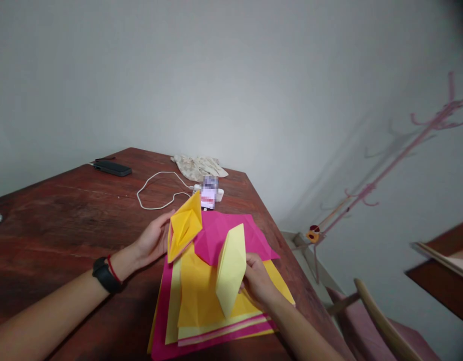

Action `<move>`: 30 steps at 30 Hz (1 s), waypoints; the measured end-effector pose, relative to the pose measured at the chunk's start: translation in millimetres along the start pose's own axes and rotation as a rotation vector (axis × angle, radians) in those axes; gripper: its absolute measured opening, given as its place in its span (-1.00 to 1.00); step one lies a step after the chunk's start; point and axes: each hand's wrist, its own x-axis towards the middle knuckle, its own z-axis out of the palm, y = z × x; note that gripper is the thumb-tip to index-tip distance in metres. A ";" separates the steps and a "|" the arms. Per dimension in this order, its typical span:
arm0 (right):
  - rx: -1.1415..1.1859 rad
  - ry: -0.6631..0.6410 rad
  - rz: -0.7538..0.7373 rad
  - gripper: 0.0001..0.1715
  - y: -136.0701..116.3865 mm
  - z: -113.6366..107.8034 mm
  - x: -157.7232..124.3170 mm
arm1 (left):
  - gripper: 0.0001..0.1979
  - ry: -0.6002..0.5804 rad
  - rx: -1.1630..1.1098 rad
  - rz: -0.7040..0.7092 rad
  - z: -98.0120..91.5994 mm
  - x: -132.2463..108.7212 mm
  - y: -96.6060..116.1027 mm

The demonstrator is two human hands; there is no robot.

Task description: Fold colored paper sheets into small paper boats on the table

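Observation:
My left hand (156,238) grips a folded yellow paper piece (186,225) by its left side; most of the fingers are behind it. In my right hand (257,281) is a pale yellow folded paper piece (231,271), tilted and pinched at its right edge. Both pieces are above a stack of coloured paper sheets (201,296) in yellow, cream and magenta. A creased magenta sheet (220,233) lies at the far side of the stack, between the two hands.
The dark red wooden table (84,210) bears a lit phone (208,198), a white cable (156,206), a crumpled cloth (199,166) and a black device (113,167). Right of it are a pink coat stand (397,155) and a chair (378,316).

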 end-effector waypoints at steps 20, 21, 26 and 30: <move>-0.058 -0.031 0.030 -0.66 4.4 2.8 -1.5 | -0.32 -0.280 0.295 0.103 19.1 -15.9 -41.6; -0.060 -0.043 0.035 -0.66 6.1 2.5 -1.5 | -0.33 -0.284 0.295 0.108 19.2 -15.8 -42.6; -0.029 -0.053 0.057 -0.67 6.0 4.3 -1.7 | -0.36 -0.285 0.277 0.120 16.4 -12.5 -48.0; 0.000 -0.044 0.079 -0.72 -0.7 8.4 -2.1 | -0.24 -0.298 0.264 0.112 14.8 -8.7 -51.0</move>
